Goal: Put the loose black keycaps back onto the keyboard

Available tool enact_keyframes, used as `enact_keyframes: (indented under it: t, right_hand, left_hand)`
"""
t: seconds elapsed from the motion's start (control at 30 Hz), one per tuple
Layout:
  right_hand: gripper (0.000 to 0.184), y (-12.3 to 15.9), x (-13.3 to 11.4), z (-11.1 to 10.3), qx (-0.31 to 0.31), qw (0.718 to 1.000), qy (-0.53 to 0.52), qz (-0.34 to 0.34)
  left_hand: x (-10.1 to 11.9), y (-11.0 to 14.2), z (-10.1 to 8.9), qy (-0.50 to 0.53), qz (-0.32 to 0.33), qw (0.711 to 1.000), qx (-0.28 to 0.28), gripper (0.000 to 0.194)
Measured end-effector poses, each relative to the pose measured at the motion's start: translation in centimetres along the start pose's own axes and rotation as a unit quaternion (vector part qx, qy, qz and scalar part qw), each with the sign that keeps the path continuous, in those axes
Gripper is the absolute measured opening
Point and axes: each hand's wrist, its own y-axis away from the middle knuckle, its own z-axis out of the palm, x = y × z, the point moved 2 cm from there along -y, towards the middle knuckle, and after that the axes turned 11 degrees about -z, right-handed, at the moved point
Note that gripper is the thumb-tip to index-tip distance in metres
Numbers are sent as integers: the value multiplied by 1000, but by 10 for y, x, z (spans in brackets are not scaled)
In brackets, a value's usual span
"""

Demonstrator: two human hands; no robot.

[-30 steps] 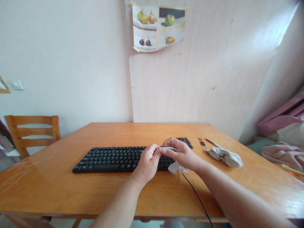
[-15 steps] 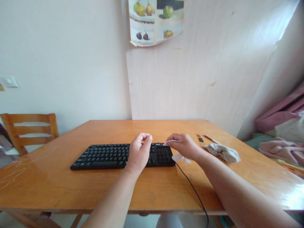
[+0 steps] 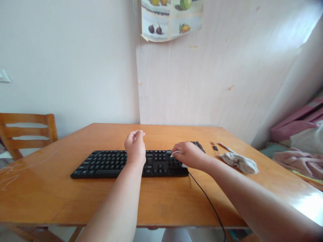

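A black keyboard (image 3: 113,163) lies across the middle of the orange wooden table (image 3: 161,198), its black cable (image 3: 207,201) running off the near edge. My left hand (image 3: 135,146) hovers above the keyboard's middle, fingers curled with thumb and fingertips pinched together; what they pinch, if anything, is too small to see. My right hand (image 3: 188,155) rests on the keyboard's right end, closed on a small white wipe (image 3: 174,153) pressed against the keys.
A crumpled grey cloth (image 3: 239,162) lies right of the keyboard, with a thin stick (image 3: 226,147) and a small dark piece (image 3: 215,147) behind it. A wooden chair (image 3: 25,132) stands at the left. Bedding (image 3: 297,148) is piled at the right. A fruit poster (image 3: 171,18) hangs on the wall.
My hands have separated. The left hand rose up and away over the keyboard's middle, still pinched. The right hand lowered the white wipe onto the keys at the right end.
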Motion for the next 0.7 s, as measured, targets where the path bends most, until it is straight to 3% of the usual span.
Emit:
enact_keyframes:
  t: [0.27, 0.7]
  right_hand:
    - [23, -31, -5, 8, -97, 988, 112, 33]
    - [22, -48, -10, 9, -163, 982, 85, 46]
  left_hand:
    - [-5, -9, -3, 9, -46, 999, 24, 19]
    - [-6, -5, 1, 20, -75, 997, 8, 17]
